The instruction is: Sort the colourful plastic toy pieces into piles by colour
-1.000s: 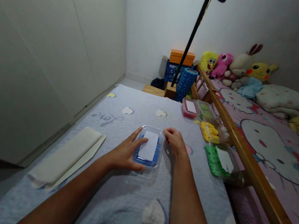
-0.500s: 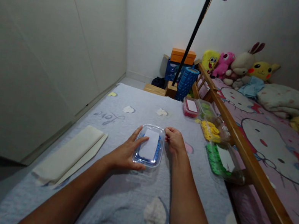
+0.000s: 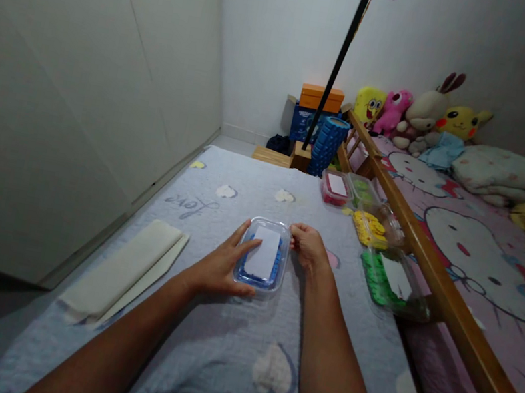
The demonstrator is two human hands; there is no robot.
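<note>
In front of me on the cloth-covered surface lies a clear plastic container (image 3: 258, 280) with blue pieces inside and a white paper label (image 3: 262, 254) showing on top. My left hand (image 3: 223, 264) spreads around its left side, one finger across the top near the label, and grips it. At the upper right corner, my right hand (image 3: 305, 241) has its fingers pinched on the container's rim. The exact grip of those fingertips is partly hidden.
Along the right edge stand clear containers with green pieces (image 3: 374, 280), yellow pieces (image 3: 371, 229), light green contents (image 3: 362, 190) and red contents (image 3: 333, 199). A folded cream cloth (image 3: 132, 268) lies left. A wooden bed rail (image 3: 411, 243) borders the right side; a black pole (image 3: 338, 68) rises behind.
</note>
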